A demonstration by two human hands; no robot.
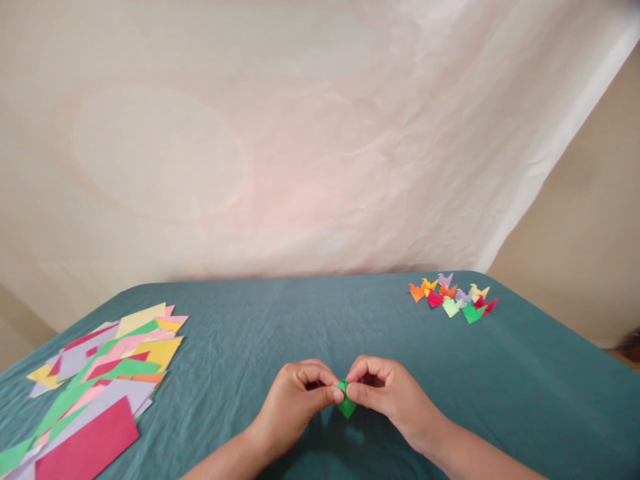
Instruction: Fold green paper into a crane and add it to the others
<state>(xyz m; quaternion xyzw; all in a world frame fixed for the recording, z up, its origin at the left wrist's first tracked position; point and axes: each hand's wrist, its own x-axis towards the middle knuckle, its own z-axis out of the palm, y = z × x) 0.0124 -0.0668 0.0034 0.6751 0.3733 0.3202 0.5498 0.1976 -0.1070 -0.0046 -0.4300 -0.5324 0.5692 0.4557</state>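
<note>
A small piece of folded green paper (347, 405) is held between my two hands, low in the middle of the view. Its lower end comes to a point, and its upper part is mostly covered by fingertips. My left hand (303, 393) pinches its left side between thumb and forefinger. From the other side, my right hand (384, 393) pinches the right edge in the same way. Both hands are just above the cloth, and the fingers behind the paper are hidden.
A dark green cloth covers the table (250, 347). Loose sheets of coloured paper (90, 440) lie spread along the left side. Several small folded paper birds (453, 307) stand grouped at the back right. Behind the table hangs a pale sheet (300, 147).
</note>
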